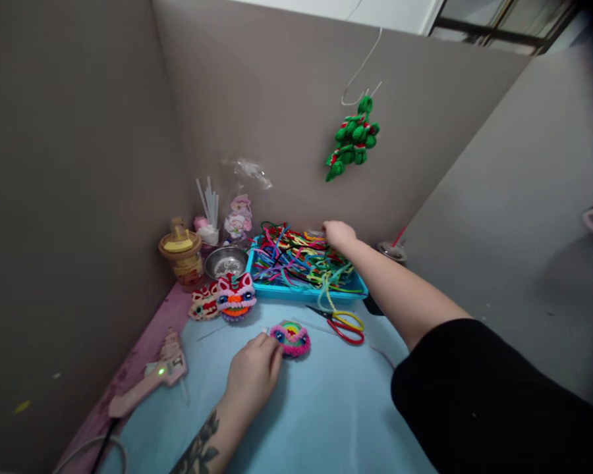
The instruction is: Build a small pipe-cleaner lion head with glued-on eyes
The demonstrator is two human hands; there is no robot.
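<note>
My left hand [254,368] is closed at the left edge of a small pink and rainbow lion-face craft [291,339], which rests on the pale blue table cover. It looks made of fuzzy pipe cleaners. My right arm stretches to the back of a blue tray [301,291] heaped with multicoloured pipe cleaners [296,260]. Over the tray's far right part is my right hand [340,236]; its fingers point down and are mostly hidden. Scissors [346,327] with red and yellow handles lie just in front of the tray.
Two lion faces, one pink [236,296] and one cream and red [204,301], sit left of the tray. Behind them stand a metal bowl [227,262] and a lidded cup [181,257]. A pink glue gun [151,382] lies left. Green yarn-like ornaments [353,138] hang above.
</note>
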